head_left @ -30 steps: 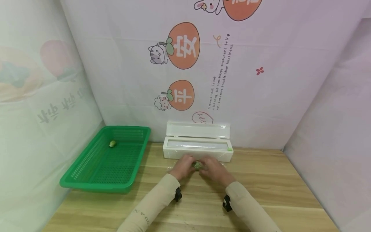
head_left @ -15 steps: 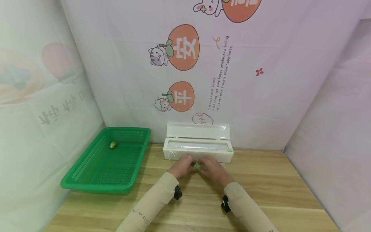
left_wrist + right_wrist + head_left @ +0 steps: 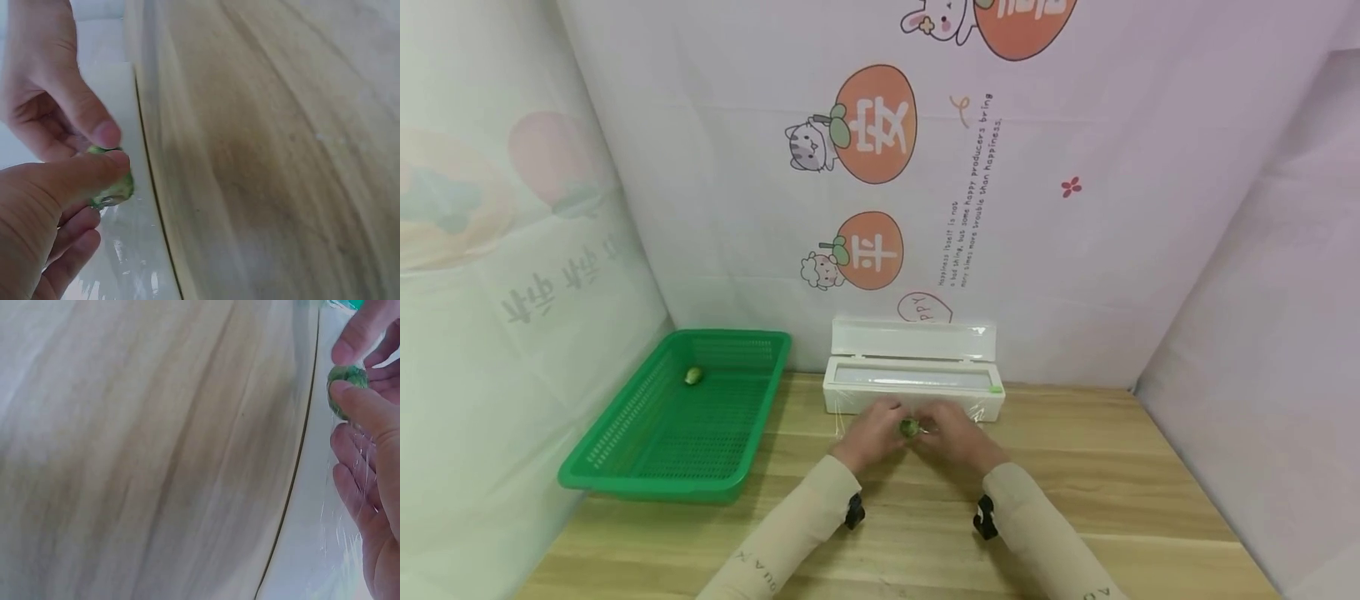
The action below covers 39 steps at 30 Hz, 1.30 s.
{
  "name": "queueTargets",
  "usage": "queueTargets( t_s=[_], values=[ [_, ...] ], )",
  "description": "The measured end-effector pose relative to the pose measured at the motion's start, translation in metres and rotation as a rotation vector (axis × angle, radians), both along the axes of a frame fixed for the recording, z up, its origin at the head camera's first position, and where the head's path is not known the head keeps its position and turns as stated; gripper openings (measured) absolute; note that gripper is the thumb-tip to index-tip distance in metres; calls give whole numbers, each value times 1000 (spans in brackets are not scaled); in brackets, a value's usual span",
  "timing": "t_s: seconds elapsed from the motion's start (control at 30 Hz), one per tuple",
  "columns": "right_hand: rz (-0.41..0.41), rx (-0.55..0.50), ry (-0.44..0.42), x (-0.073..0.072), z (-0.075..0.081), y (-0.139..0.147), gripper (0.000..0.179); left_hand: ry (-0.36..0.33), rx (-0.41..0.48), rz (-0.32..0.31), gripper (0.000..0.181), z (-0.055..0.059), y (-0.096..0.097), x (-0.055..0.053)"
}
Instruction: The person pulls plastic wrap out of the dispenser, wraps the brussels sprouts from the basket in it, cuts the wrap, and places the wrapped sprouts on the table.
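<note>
The green sprout point(image 3: 909, 428) sits between both hands, just beside the near face of the white box point(image 3: 917, 395), which lies at its 12 o'clock. From the head view it looks almost round, so its long axis is hard to read there; in the right wrist view its visible part runs roughly 12 to 6 o'clock. I cannot tell which end is the stem. The left hand point(image 3: 872, 435) comes in from 8 o'clock, its fingers towards 1; the right hand point(image 3: 953, 435) comes from 4 o'clock, its fingers towards 11. Each pinches the sprout, thumb laid over it and other fingers bent behind. Clear film point(image 3: 361, 461) shows by the right fingers. Well apart, towards 9 o'clock, a green basket point(image 3: 765, 417) stands on the wooden surface point(image 3: 1075, 475), with a second sprout point(image 3: 693, 376) inside near its 12 o'clock end.
</note>
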State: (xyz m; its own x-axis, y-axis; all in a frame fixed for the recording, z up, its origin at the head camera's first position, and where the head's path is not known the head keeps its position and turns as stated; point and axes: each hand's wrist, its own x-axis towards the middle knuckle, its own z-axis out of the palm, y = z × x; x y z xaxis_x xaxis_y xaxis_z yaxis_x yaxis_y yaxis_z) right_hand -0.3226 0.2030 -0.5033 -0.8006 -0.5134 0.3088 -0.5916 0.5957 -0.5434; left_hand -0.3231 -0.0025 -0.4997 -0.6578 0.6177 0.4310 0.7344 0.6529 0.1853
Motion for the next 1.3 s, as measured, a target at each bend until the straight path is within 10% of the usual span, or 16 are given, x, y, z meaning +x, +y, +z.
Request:
queueTargets(
  t_s=[0.27,0.77,1.3],
  values=[
    [9,22,-43,-1,2,3,28,64,10,-12,36,-7,7,-9],
    [-72,231,364,1,-7,8,40,-16,-58,78,19,-9,12,-21],
    [-96,229,309,-4,-19,18,17,24,-89,166,6,-14,20,-24]
  ],
)
